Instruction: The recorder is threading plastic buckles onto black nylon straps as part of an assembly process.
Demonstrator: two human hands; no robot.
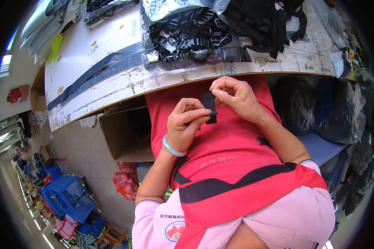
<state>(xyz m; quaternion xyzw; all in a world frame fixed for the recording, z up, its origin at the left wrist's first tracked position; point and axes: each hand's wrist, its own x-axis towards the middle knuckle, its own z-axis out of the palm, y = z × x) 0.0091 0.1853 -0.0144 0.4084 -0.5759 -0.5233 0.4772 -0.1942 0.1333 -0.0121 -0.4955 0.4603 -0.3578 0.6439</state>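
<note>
Pinched in the left hand (182, 124), near centre of frame: one black strap (209, 101) with one small dark bar (212, 113) across it. Probably light, bendable, best taken by its edges. Near its upper end, one right hand (239, 100), fingertips together, grip impossible to confirm. Top centre, black buckles (187, 35), too many to count.

The head view looks steeply down from the person's head, over a bright red cloth apron (212, 143), and forward to a worktop covered in worn white cardboard (116, 31) across the top. The bare left hand (186, 118) and bare right hand (239, 99) sit close, near the middle. The wide fisheye bows the worktop's edge and takes in a blue plastic lattice crate (77, 199), farther off at left.
</note>
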